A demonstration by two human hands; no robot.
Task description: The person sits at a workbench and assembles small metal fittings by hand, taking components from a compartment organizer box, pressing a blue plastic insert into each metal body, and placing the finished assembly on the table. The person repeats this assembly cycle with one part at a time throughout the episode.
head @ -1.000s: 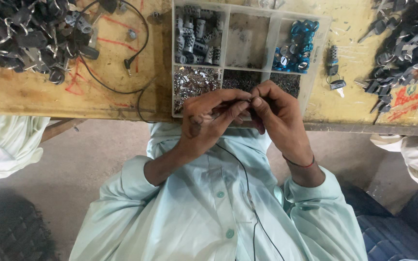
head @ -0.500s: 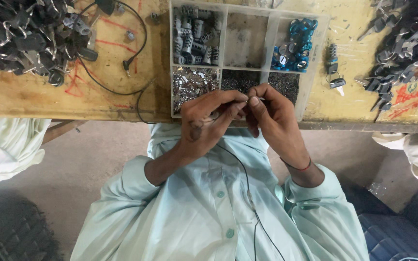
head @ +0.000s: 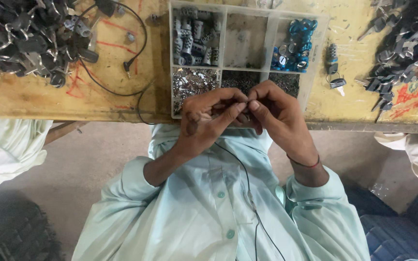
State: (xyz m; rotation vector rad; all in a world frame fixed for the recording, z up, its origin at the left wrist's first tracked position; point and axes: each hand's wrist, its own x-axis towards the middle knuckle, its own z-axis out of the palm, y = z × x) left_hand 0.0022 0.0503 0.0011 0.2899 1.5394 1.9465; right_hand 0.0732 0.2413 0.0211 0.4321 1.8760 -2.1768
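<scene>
A tiny metal part (head: 240,112) is being pinched right between both hands, just in front of the near edge of the bench (head: 122,92); most of it is hidden by the fingers. The left hand (head: 208,118) is curling around it from one side, the right hand (head: 276,113) is closing in from the other, fingertips meeting over the piece. It looks light, hard and likely slippery, so a fingertip pinch on its ends seems the sensible hold.

Just behind the hands, a clear divided tray (head: 315,46) is sitting on the bench: silver cylinders (head: 194,36) in one upper compartment, blue caps (head: 293,46) in another, shiny metal bits (head: 192,84) in a lower one. A black cable (head: 136,53) is looping to the left of the tray, and piles of dark keys (head: 25,34) are lying at both ends of the bench. Nothing is crowding the hands except the tray's front wall, close behind the knuckles.
</scene>
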